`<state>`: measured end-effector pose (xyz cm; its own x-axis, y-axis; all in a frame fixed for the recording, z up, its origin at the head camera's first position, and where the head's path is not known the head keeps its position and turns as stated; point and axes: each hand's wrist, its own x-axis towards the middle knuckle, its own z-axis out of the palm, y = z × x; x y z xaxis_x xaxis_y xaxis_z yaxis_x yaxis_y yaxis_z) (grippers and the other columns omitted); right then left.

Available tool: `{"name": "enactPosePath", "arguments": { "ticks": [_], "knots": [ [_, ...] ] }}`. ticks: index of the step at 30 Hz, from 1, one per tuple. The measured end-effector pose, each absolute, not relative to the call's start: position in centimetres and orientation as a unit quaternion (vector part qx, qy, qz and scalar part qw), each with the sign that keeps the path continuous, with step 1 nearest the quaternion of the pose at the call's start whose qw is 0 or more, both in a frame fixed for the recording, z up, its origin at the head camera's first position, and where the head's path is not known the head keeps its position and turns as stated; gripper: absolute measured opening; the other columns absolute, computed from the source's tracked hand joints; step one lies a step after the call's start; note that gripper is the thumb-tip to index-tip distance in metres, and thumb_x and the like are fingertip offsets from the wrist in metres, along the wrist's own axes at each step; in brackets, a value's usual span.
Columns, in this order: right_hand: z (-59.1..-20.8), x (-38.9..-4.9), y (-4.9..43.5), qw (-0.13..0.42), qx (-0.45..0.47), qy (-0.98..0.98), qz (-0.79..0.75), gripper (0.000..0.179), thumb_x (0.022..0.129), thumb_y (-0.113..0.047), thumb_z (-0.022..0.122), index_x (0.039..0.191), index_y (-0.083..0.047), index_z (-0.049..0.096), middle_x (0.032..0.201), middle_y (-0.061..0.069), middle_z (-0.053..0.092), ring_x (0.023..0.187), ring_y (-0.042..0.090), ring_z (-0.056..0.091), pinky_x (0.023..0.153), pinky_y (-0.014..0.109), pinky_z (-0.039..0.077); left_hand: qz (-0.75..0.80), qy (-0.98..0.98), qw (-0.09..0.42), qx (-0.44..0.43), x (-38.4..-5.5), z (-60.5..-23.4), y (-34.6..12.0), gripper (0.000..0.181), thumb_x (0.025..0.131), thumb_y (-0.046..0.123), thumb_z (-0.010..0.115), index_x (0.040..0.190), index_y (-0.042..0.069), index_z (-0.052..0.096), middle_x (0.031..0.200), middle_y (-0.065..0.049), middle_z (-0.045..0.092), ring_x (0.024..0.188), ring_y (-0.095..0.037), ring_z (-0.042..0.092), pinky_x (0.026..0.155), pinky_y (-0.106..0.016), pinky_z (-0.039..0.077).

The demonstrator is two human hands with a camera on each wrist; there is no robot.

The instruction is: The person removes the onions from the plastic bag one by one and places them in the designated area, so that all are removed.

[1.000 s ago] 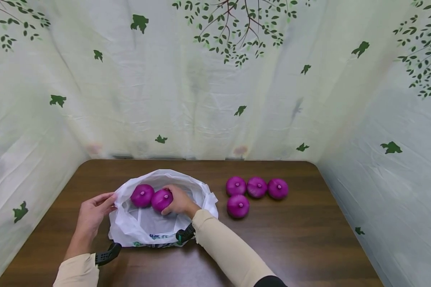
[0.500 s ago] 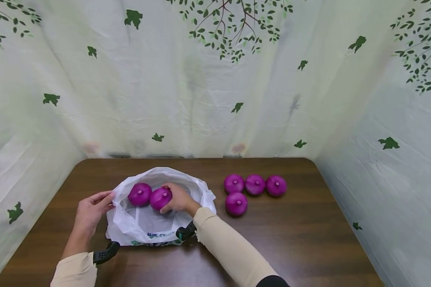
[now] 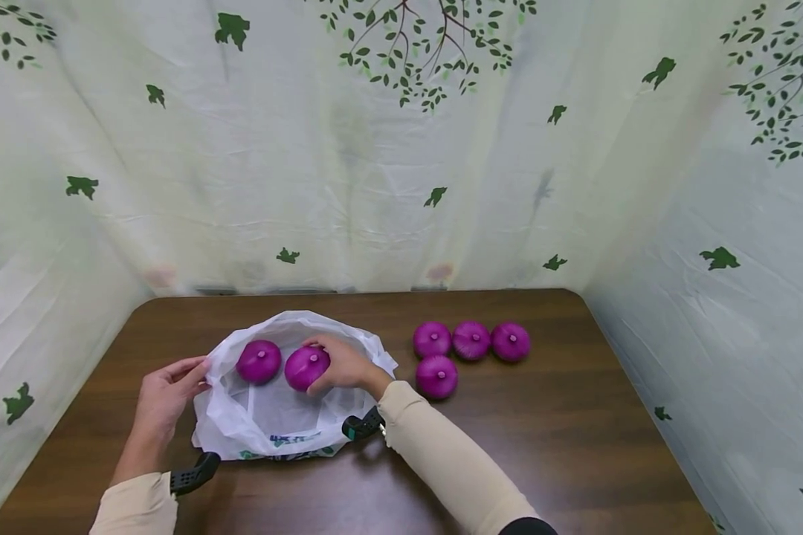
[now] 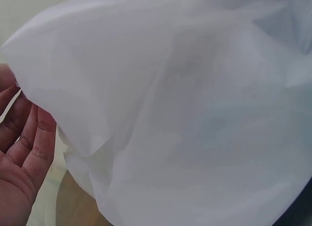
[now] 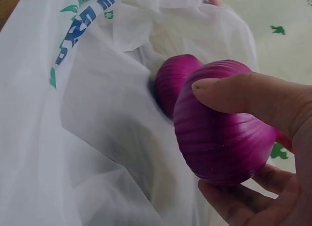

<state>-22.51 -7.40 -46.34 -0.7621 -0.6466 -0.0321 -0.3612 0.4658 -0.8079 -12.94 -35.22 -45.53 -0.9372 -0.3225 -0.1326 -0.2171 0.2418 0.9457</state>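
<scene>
My right hand [image 3: 343, 364] grips a purple onion [image 5: 224, 128] between thumb and fingers, over the mouth of a white plastic bag [image 3: 268, 416]. A second purple onion [image 3: 259, 362] lies inside the bag, to the left of the held one. At the bag's left rim, my left hand [image 3: 167, 394] pinches the plastic between thumb and fingers. In the left wrist view the sheet of the bag [image 4: 170, 114] fills most of the picture and hides the thumb and fingertips of the left hand [image 4: 24, 153].
Several more purple onions [image 3: 471, 341] sit on the brown wooden table [image 3: 575, 431] right of the bag, three in a row and one in front. Behind and at the sides hangs a pale curtain [image 3: 375, 163] with leaf prints.
The onion in my right hand has moved slightly right, and a gap has opened between it and the other onion in the bag. My left hand keeps its pinch on the rim.
</scene>
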Motion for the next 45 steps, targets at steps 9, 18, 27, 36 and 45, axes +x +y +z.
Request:
{"name": "enactPosePath", "arguments": {
  "ticks": [9, 18, 27, 36, 45],
  "knots": [
    [-45.6, -21.9, -6.1, 0.157, -0.323, 0.837, -0.413, 0.077, 0.064, -0.012, 0.09, 0.132, -0.011, 0.054, 0.124, 0.004, 0.059, 0.11, 0.011, 0.055, 0.088, 0.018, 0.044, -0.594, -0.784, 0.038, 0.174, -12.6, -45.6, -35.5, 0.039, 0.09, 0.039, 0.065, 0.115, 0.01, 0.069, 0.087, 0.023, 0.059, 0.078, 0.005, 0.061, 0.071, -0.014, 0.053],
    [-44.6, -21.6, -3.6, 0.138, -0.322, 0.83, -0.433, 0.076, 0.064, -0.011, 0.09, 0.131, -0.008, 0.055, 0.123, 0.007, 0.059, 0.111, 0.017, 0.055, 0.089, 0.021, 0.046, -0.584, -0.795, 0.041, 0.16, -13.0, -45.3, -35.5, 0.041, 0.09, 0.043, 0.064, 0.115, 0.011, 0.068, 0.088, 0.022, 0.059, 0.078, 0.005, 0.062, 0.072, -0.013, 0.052],
    [-44.2, -21.2, -1.4, 0.138, -0.322, 0.835, -0.424, 0.074, 0.067, -0.013, 0.088, 0.132, -0.012, 0.053, 0.127, 0.007, 0.057, 0.114, 0.021, 0.053, 0.088, 0.024, 0.047, -0.587, -0.79, 0.034, 0.175, -12.9, -45.4, -35.2, 0.042, 0.088, 0.045, 0.065, 0.116, 0.014, 0.068, 0.091, 0.022, 0.057, 0.08, 0.005, 0.06, 0.074, -0.013, 0.051],
    [-44.1, -21.2, 0.2, 0.14, -0.314, 0.821, -0.456, 0.077, 0.068, -0.011, 0.088, 0.135, -0.009, 0.05, 0.128, 0.008, 0.054, 0.113, 0.023, 0.054, 0.087, 0.027, 0.05, -0.589, -0.788, 0.036, 0.175, -12.9, -45.5, -35.4, 0.041, 0.089, 0.043, 0.065, 0.117, 0.012, 0.068, 0.089, 0.022, 0.057, 0.079, 0.005, 0.06, 0.072, -0.012, 0.052],
    [-44.1, -21.1, 2.0, 0.151, -0.308, 0.814, -0.469, 0.076, 0.07, -0.013, 0.087, 0.135, -0.015, 0.048, 0.129, 0.006, 0.052, 0.114, 0.023, 0.053, 0.088, 0.03, 0.051, -0.592, -0.785, 0.035, 0.178, -12.7, -45.4, -35.4, 0.038, 0.088, 0.044, 0.065, 0.113, 0.015, 0.07, 0.089, 0.022, 0.057, 0.078, 0.005, 0.06, 0.072, -0.012, 0.052]
  ]
}}
